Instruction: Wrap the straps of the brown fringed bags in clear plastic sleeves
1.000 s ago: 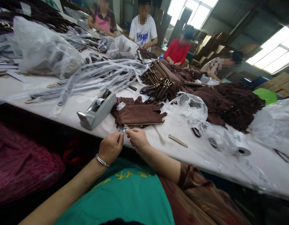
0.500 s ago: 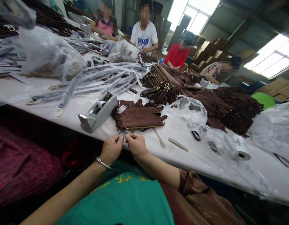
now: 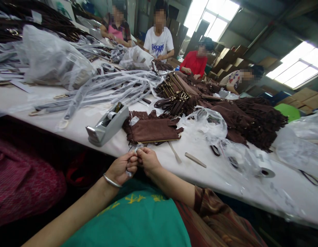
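My left hand [image 3: 123,168] and my right hand [image 3: 148,159] meet at the table's near edge, both closed. Between their fingertips is a small piece of clear plastic [image 3: 138,146], and a bit of it also shows below my left fingers. Just beyond them lies a brown fringed pouch [image 3: 155,130] with a gold zip along its near side. To its left stands a grey tape dispenser [image 3: 107,123]. Two thin strips, one of them a flat beige strip [image 3: 195,160], lie right of my hands.
Plastic-wrapped straps [image 3: 97,91] and a plastic bag [image 3: 53,58] cover the left. Brown fringed bags [image 3: 238,118] are heaped at the right, near crumpled plastic [image 3: 207,121] and a clear roll [image 3: 263,164]. Several people sit across the table [image 3: 226,181].
My left hand has turned so its curled fingers show, and a bit of plastic is visible beneath them. My right hand has shifted slightly left and stays pinched.
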Tool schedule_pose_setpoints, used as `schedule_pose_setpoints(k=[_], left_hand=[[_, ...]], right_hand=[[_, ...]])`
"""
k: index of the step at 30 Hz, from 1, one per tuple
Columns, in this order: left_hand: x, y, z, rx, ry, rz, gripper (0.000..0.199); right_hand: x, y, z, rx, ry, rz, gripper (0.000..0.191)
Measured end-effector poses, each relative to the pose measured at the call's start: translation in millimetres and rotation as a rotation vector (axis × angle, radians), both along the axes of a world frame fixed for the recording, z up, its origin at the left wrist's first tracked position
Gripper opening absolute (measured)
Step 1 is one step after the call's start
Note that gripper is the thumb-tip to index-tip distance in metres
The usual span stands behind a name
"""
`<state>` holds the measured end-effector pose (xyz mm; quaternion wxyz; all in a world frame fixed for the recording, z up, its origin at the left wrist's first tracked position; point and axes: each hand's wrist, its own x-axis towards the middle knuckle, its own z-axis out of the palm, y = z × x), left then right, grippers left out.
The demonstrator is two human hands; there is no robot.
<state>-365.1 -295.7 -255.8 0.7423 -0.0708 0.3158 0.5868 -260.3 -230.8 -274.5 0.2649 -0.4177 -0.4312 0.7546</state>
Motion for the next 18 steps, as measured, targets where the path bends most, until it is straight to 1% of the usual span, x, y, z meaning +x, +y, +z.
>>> schedule_pose_setpoints(k=[2,4,5,6,8,10,11,13,15,16,18], left_hand=[[-2,-1,-1.0,-0.006,-0.099,-0.018,0.018],[-3,-2,-2.5,-0.026,-0.090,-0.037,0.020],[-3,-3,-3.4,-0.038,-0.037,-0.039,0.020],[-2,-3,-4.4,-0.042,0.044,-0.036,0.020],[1,-4,-6.9,-0.030,0.266,-0.011,0.019],[5,-5,-9.6,-0.009,0.507,0.022,0.022],[8,-6,-10.9,-0.001,0.613,0.034,0.025],[13,-7,-12.9,0.007,0.786,0.051,0.030],[18,-8,-13.6,0.009,0.894,0.050,0.034],[20,-8,-13.5,0.007,0.915,0.050,0.036],[23,-8,-12.4,0.007,0.892,0.039,0.038]], right_hand=[[0,2,1.3,-0.107,0.086,0.077,0.038],[2,5,2.5,-0.118,0.068,0.145,0.037],[3,6,3.2,-0.092,0.021,0.147,0.035],[5,7,4.0,-0.056,-0.046,0.120,0.033],[10,6,6.5,0.013,-0.174,0.003,0.031],[15,3,10.1,0.051,-0.220,-0.095,0.030],[16,1,12.2,0.061,-0.202,-0.099,0.031],[16,-1,16.4,0.077,-0.143,-0.045,0.036],[10,-2,19.2,0.070,-0.127,-0.028,0.037],[5,-1,19.5,0.041,-0.129,-0.038,0.036],[-4,2,17.7,-0.050,-0.113,-0.069,0.034]])
